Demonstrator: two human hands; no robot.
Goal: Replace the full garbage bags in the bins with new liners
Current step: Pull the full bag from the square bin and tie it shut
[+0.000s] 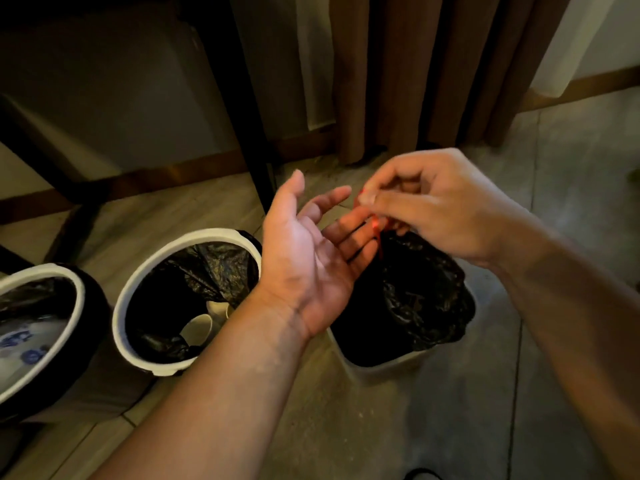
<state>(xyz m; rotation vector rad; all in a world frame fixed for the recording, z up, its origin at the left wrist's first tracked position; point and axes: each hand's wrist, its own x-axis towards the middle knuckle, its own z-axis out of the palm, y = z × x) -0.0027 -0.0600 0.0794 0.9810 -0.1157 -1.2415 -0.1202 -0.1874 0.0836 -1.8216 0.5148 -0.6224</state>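
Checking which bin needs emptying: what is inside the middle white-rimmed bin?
Inside the middle bin a black liner holds a pale cup and other pale rubbish. The left hand and forearm cover its right side; the bottom is too dark to tell.

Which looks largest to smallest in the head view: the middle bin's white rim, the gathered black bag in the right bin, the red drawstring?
1. White rim and gathered black bag: they look about alike, so no ranking between them.
2. Red drawstring: clearly smallest, pinched by the right hand's fingers.
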